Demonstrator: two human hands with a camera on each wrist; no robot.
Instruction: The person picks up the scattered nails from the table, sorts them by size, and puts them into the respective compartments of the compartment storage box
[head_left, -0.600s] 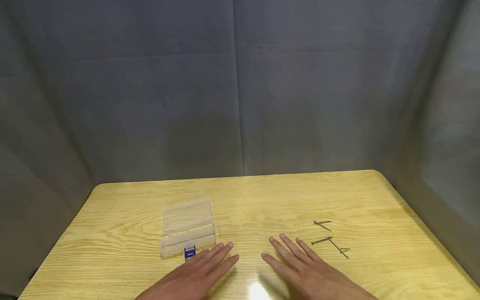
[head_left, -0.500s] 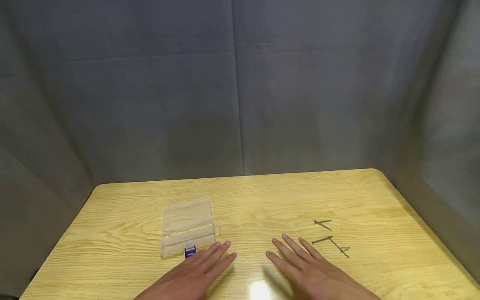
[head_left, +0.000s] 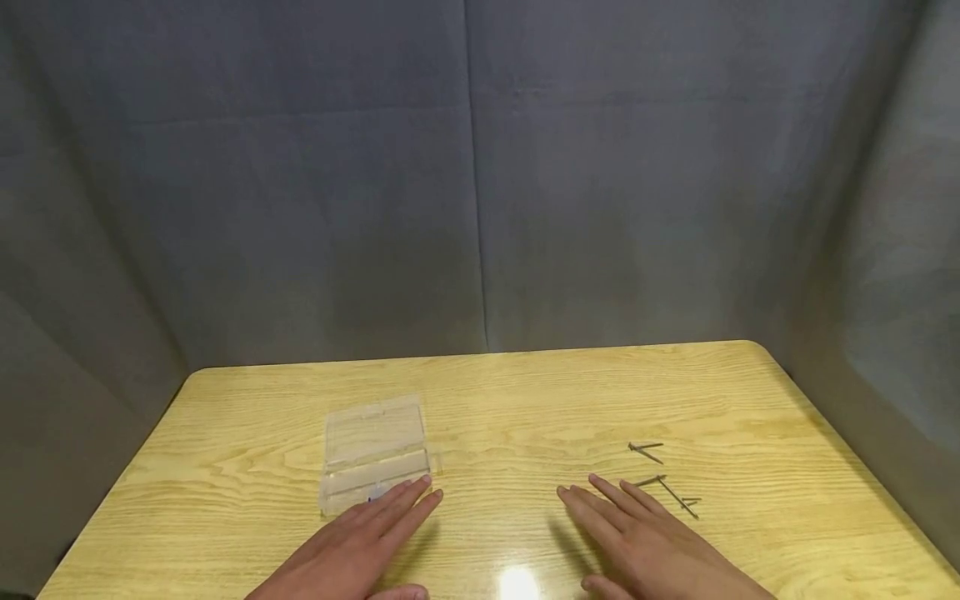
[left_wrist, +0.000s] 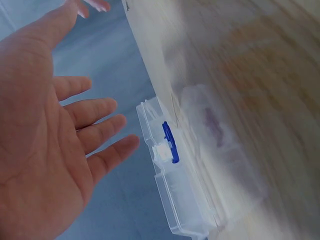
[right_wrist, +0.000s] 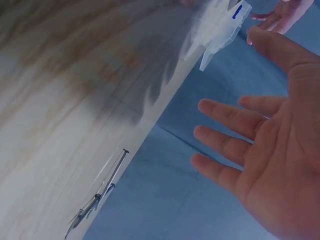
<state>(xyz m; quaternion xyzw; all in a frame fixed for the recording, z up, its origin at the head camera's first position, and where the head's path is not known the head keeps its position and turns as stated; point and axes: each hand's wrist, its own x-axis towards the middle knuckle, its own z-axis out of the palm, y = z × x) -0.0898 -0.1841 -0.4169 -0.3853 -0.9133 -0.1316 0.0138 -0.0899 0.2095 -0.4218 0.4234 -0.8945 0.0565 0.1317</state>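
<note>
Both my hands hover low over the wooden table (head_left: 525,400) at the bottom of the head view, palms down, fingers straight and spread, grasping nothing. My left hand (head_left: 352,546) sits at lower left of centre, its fingertips (head_left: 423,483) over the near edge of the clear plastic box (head_left: 373,450). That box lies flat and shut on the table, left of centre. In the left wrist view its blue latch (left_wrist: 169,142) shows on the near side, just beside my outstretched fingers, with a small gap between them.

My right hand (head_left: 645,546) is at lower right of centre, released and flat. Its fingertips (head_left: 596,481) point toward a small scatter of nails (head_left: 660,479) lying on the table just beyond and to the right; one nail lies close by the fingertips, but I cannot tell whether they touch. In the right wrist view the nails (right_wrist: 100,195) appear at lower left, well apart from my open palm.

Grey cloth (head_left: 480,167) fills the upper frame behind the table.
</note>
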